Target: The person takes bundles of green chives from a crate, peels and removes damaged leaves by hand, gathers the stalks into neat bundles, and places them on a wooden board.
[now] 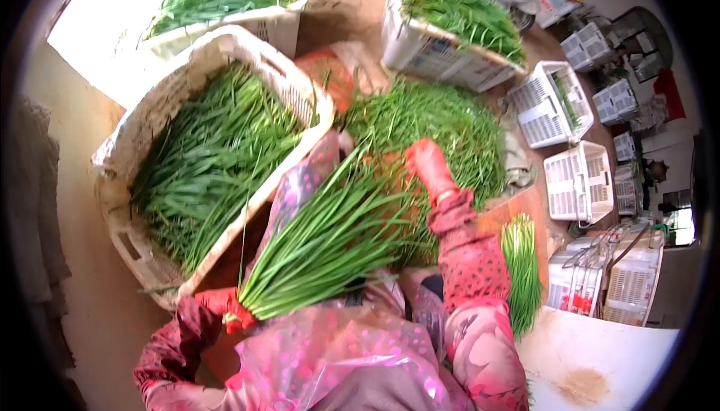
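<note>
My left hand [231, 310], in a red glove, is closed around the pale stem ends of a bunch of green chives [322, 242]. The leaves fan out up and to the right across my lap. My right hand [427, 165], also red-gloved, is above a loose heap of green leaves [450, 118], beyond the bunch's tips. Its fingers look curled together; what they hold, if anything, is too small to make out. On my right lies a neat bundle of chives [523, 276] with its pale ends pointing away from me.
A large, dirty white basket [116, 186] full of chives stands close on my left. Farther off are a white crate of chives [420, 47] and another heaped crate [277, 32]. White crates [577, 182] line the right side, near a white surface [600, 351] with a brown stain.
</note>
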`<state>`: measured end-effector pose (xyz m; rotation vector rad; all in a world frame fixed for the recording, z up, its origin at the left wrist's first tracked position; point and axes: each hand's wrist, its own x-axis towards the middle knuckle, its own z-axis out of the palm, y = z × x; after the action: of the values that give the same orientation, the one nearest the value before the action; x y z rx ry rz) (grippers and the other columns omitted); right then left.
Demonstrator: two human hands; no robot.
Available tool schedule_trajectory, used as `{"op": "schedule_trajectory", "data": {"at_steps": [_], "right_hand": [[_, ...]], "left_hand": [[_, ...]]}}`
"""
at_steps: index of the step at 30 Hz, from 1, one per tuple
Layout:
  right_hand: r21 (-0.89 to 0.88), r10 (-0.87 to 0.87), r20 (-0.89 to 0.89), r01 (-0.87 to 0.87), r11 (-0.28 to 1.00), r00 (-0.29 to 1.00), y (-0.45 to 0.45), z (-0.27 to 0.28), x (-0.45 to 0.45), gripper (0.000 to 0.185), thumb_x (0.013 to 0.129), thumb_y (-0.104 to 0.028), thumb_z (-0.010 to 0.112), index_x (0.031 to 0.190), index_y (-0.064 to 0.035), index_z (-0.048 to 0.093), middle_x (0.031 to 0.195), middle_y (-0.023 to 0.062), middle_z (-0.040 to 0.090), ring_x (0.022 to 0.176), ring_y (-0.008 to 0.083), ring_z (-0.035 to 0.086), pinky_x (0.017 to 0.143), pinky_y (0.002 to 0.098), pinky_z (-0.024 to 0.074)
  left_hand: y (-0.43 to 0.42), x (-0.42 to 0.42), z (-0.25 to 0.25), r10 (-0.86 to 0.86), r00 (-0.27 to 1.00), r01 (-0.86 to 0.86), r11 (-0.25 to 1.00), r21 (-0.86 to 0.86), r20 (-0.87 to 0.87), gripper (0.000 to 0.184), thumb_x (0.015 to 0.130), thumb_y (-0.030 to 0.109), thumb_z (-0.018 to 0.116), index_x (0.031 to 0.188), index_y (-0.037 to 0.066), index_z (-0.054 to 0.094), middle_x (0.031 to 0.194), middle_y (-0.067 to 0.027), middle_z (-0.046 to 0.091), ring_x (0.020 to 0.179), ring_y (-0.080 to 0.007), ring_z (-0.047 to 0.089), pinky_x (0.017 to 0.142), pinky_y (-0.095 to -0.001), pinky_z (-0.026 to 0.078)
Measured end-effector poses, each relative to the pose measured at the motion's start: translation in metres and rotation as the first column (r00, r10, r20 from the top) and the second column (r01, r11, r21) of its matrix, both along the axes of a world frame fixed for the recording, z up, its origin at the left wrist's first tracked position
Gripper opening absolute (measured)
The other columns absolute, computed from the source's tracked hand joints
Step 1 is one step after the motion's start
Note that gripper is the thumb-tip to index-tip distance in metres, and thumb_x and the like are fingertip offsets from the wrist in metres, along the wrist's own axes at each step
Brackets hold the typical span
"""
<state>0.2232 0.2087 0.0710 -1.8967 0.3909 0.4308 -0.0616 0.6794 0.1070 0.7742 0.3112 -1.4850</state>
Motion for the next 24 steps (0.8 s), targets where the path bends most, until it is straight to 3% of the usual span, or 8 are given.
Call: {"op": "schedule_trajectory", "data": {"at_steps": [2,4,6,9,17,19,21,24], "right_hand": [[-0.602,0.475,0.329,-0.207,0.772,0.816,-0.033,-0.035,-0.005,0.033,0.087,-0.021,0.053,0.115,-0.0056,0.060,0.092,0.0116,0.068,0.083,0.0240,0.066,0.067,0.0362,0.0548],[-0.784,0.480,0.144,-0.196,0.589,0.865,-0.019,0.024,-0.021,0.039,0.086,-0.021,0.055,0.123,-0.0083,0.058,0.101,0.0110,0.069,0.095,0.0265,0.066,0.075,0.0382,0.0551],[-0.744,0.430,0.348,-0.033,0.667,0.833,-0.028,0.036,-0.033,0.036,0.088,-0.023,0.055,0.120,-0.0064,0.060,0.095,0.0099,0.070,0.083,0.0226,0.067,0.067,0.0334,0.0544],[-0.122,0.134,0.061,-0.126,0.985,0.989,-0.029,0.113,-0.079,0.036,0.094,-0.034,0.051,0.113,-0.0063,0.065,0.087,0.0067,0.070,0.070,0.0141,0.066,0.060,0.0248,0.0501],[0.384,0.572,-0.257,-0.461,0.800,0.779,0.016,0.053,-0.168,0.037,0.100,-0.035,0.044,0.119,-0.0085,0.063,0.093,0.0061,0.070,0.079,0.0131,0.067,0.067,0.0232,0.0523],[0.759,0.449,-0.151,-0.187,0.623,0.881,0.045,0.028,-0.168,0.039,0.100,-0.034,0.045,0.126,-0.0066,0.057,0.099,0.0101,0.069,0.082,0.0175,0.068,0.074,0.0285,0.0558],[0.770,0.231,0.164,-0.271,0.578,0.959,0.071,0.052,-0.164,0.047,0.101,-0.034,0.043,0.137,-0.0037,0.044,0.109,0.0169,0.066,0.099,0.0284,0.065,0.093,0.0432,0.0509],[0.999,0.190,0.043,-0.039,-0.028,0.981,0.049,0.082,-0.133,0.061,0.100,-0.049,0.039,0.145,-0.0074,0.035,0.111,0.0151,0.066,0.108,0.0304,0.061,0.103,0.0503,0.0411]], "left_hand": [[-0.004,0.009,0.001,-0.028,0.998,0.027,0.999,0.022,0.063,0.013,0.078,0.008,0.072,0.082,0.000,0.064,0.066,-0.0076,0.059,0.047,-0.0142,0.053,0.043,-0.0289,0.043],[-0.025,0.035,0.046,0.010,0.995,-0.013,0.999,0.031,0.095,0.014,0.079,0.012,0.073,0.079,0.000,0.065,0.065,-0.0061,0.058,0.048,-0.0123,0.052,0.044,-0.0284,0.042],[-0.033,0.050,0.050,0.083,0.981,-0.075,0.996,-0.055,0.173,0.018,0.080,0.016,0.073,0.082,0.001,0.064,0.066,-0.0058,0.058,0.048,-0.0114,0.050,0.045,-0.0276,0.041],[-0.064,0.082,0.076,0.202,0.945,-0.183,0.978,-0.095,0.257,0.021,0.083,0.020,0.070,0.083,0.001,0.060,0.063,-0.0048,0.054,0.047,-0.0113,0.047,0.045,-0.0275,0.041],[-0.159,0.146,0.110,0.261,0.875,-0.146,0.945,-0.291,0.407,0.021,0.086,0.021,0.066,0.087,0.001,0.059,0.065,-0.0056,0.055,0.046,-0.0130,0.048,0.044,-0.0302,0.044],[-0.198,0.139,0.122,0.194,0.862,-0.046,0.950,-0.310,0.468,0.024,0.087,0.022,0.066,0.087,-0.001,0.059,0.062,-0.0053,0.053,0.044,-0.0130,0.048,0.043,-0.0292,0.044],[-0.230,0.130,0.127,0.085,0.868,0.113,0.925,-0.362,0.490,0.023,0.086,0.021,0.066,0.086,-0.002,0.060,0.062,-0.0051,0.054,0.043,-0.0127,0.049,0.042,-0.0275,0.044],[-0.259,0.116,0.114,-0.192,0.846,0.395,0.853,-0.342,0.498,0.025,0.084,0.022,0.068,0.084,-0.002,0.062,0.064,-0.0055,0.057,0.042,-0.0117,0.050,0.041,-0.0248,0.044]]}}
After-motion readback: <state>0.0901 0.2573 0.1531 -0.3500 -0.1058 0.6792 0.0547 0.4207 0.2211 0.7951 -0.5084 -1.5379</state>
